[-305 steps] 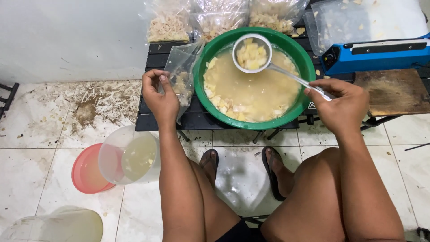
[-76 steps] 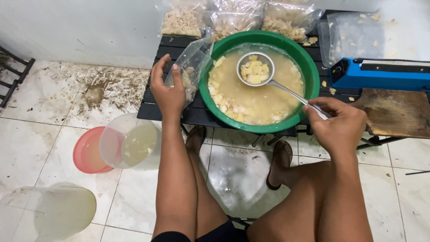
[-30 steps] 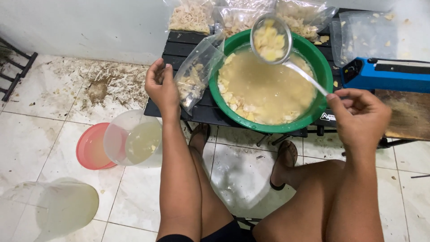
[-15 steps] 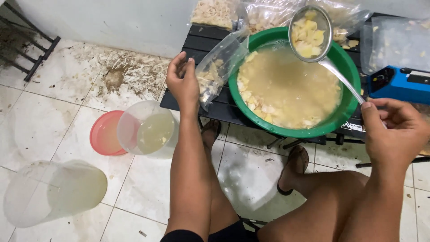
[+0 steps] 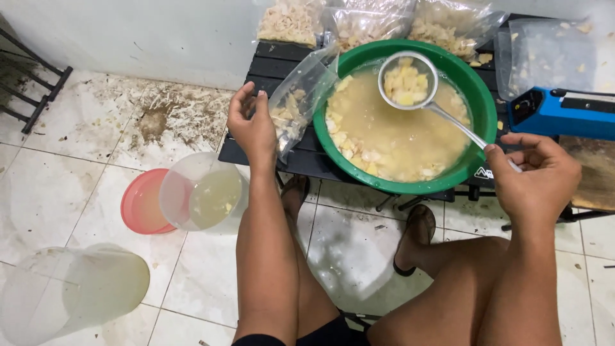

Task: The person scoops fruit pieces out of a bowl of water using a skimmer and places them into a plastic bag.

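Strainer ladle (image 5: 408, 80) has dropped back down over the green basin (image 5: 477, 96), loaded with pale chunks. Right hand (image 5: 535, 176) grips its handle; left hand (image 5: 251, 125) pinches the clear bag (image 5: 301, 102) open beside the basin.

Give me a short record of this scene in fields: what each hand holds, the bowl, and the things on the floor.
left hand: holds open clear plastic bag with some pale pieces inside
right hand: holds metal strainer ladle, loaded with pale chunks, above the bowl
green bowl: on black table, cloudy liquid with chunks
floor: clear jug, red lid, second clear container
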